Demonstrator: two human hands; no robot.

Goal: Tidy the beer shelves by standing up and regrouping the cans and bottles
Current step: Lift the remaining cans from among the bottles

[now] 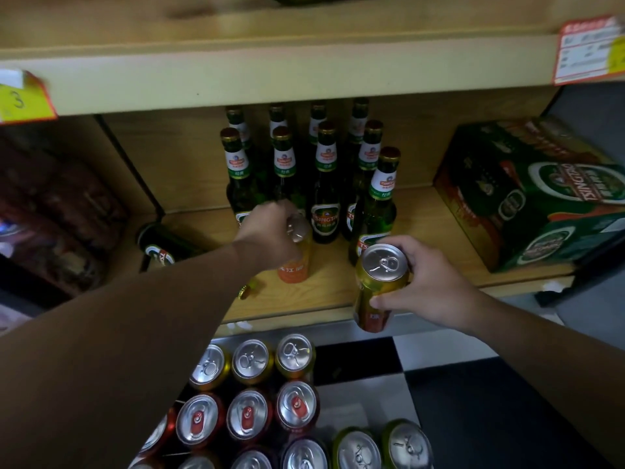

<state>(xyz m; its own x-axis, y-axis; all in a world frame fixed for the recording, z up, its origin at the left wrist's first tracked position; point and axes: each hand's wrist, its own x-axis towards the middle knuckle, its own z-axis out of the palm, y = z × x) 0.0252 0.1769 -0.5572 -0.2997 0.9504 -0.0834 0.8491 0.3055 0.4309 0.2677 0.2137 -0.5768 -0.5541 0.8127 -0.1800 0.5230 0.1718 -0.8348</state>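
An orange can [295, 262] is held upright on the wooden shelf [338, 286] by the left hand [270, 231], whose grip is closed over the can's top. A gold can [377, 286] is clasped around its side by the right hand [429, 282] and held tilted at the shelf's front edge, off the shelf. Green bottles [326, 184] are stood in rows behind the orange can; the nearest bottle [375, 211] is just behind the gold can. A dark can [162, 247] is seen lying on its side at the left. A green carton [531, 194] is set at the right. Upright cans [250, 394] are grouped below the shelf.
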